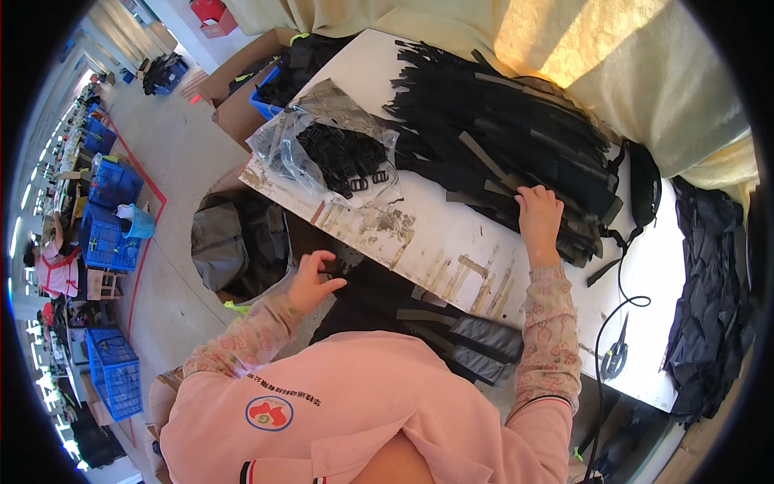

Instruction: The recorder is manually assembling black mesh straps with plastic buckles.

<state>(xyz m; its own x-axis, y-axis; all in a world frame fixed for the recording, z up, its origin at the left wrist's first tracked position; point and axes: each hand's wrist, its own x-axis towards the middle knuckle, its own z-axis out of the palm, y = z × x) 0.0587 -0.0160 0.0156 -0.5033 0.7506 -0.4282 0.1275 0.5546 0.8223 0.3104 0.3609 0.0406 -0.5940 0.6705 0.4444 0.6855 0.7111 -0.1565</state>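
My right hand [540, 218] is at the near edge of a large pile of black fabric strips [492, 113] on the white table. Its fingers are bent and pinched on a dark fabric strip [504, 187] there. My left hand [311, 282] hangs off the table's near edge, thumb and fingers apart, with nothing in it. Below the table edge, black fabric pieces [371, 302] with grey bands lie across my lap. A clear plastic bag [274, 141] holding black plastic buckles [343, 157] lies on the table, left of the strips.
The worn white table [435, 266] carries a black pouch [643, 189], a dark cable [617, 302] and scissors [617, 351] at right. Black fabric [705, 298] hangs past its right end. An open sack [218, 250] and a cardboard box [234, 85] stand at left.
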